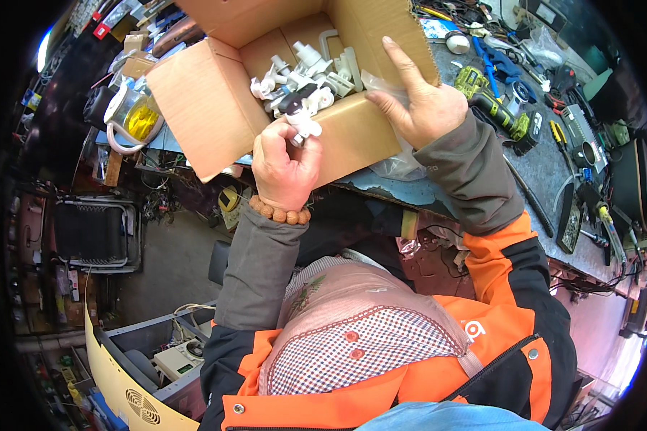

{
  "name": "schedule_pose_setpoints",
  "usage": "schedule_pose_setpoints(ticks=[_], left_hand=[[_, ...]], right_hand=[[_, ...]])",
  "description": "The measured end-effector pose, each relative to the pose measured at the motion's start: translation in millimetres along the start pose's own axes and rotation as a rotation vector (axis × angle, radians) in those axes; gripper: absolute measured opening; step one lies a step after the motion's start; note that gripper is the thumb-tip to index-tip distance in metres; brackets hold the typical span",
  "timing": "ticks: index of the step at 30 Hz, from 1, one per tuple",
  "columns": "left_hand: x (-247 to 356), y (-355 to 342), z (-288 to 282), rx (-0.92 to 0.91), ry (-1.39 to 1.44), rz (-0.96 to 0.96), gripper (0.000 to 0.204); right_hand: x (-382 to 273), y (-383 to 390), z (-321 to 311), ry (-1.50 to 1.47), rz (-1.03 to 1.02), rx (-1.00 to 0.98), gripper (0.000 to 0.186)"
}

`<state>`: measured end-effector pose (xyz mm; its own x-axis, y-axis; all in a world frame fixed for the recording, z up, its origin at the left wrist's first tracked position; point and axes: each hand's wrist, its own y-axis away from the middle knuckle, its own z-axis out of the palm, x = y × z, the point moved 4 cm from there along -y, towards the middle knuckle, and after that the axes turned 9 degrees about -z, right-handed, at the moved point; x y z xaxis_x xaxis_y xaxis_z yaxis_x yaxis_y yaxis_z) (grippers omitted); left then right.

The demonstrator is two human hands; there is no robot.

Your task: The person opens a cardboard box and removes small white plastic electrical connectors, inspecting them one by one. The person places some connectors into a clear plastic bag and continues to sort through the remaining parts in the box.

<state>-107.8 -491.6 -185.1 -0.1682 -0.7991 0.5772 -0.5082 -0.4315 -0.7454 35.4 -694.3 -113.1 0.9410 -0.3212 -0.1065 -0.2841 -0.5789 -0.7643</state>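
Cardboard box point(363, 140) of white plastic fittings point(311, 60), left hand point(286, 164) pinching a small piece point(307, 126) over its near flap, right hand point(433, 109) spread wide against its right side

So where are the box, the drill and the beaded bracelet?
Box point(212, 111): head view, on its left flap.
Drill point(497, 113): head view, on its handle.
Bracelet point(280, 215): head view, on a middle bead.

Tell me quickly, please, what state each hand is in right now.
Left hand: closed, holding a white plastic part.
Right hand: open, spread at the right side of the cardboard box.
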Motion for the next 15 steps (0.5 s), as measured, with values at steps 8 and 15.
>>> schedule_pose_setpoints(ticks=[8,15], left_hand=[[16,-11,-5,-0.028,0.032,-0.094,0.03],[42,-83,-35,0.04,-0.099,-0.297,0.033]], right_hand=[[24,16,33,-0.356,0.081,0.085,0.061],[17,26,50,-0.54,0.161,0.091,0.03]])
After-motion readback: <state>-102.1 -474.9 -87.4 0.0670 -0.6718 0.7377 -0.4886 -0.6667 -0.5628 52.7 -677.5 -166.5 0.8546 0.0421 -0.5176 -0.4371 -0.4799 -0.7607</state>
